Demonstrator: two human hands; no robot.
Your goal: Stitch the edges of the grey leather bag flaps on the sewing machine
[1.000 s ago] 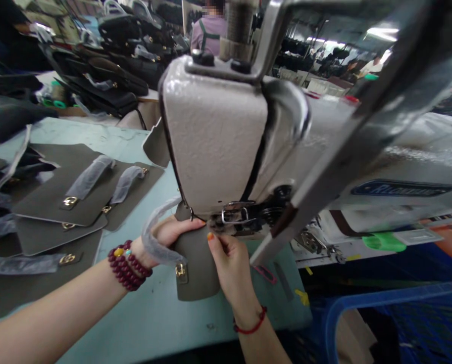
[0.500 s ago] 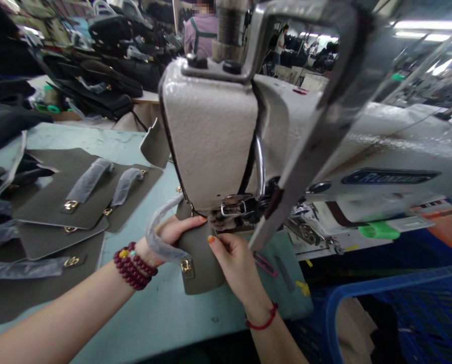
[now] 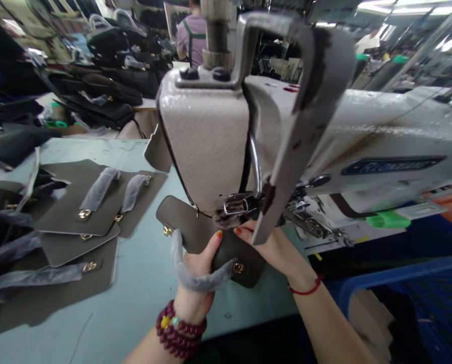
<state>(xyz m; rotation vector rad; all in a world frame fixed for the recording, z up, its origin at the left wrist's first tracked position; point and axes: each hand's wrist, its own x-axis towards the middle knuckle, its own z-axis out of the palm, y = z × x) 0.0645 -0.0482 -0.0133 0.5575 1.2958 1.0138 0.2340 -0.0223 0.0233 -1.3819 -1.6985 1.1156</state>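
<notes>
A grey-brown bag panel lies slantwise under the head of the sewing machine. Its plastic-wrapped handle arches over my left hand, fixed at both ends by gold-coloured fittings. My left thumb presses on top of the panel close to the presser area, while the other fingers are beneath it. At the right edge of the panel, my right hand grips it with bent fingers, partly hidden behind the machine's metal bar. The needle itself is hidden.
Similar panels with wrapped handles are piled on the pale green table at left. A blue plastic basket stands at lower right. Dark bags are heaped behind, near a person in a purple top.
The panel has turned, its near end swinging right and its far end now showing at left. Both hands have moved right with it, and the left wrist now points more upward in view.
</notes>
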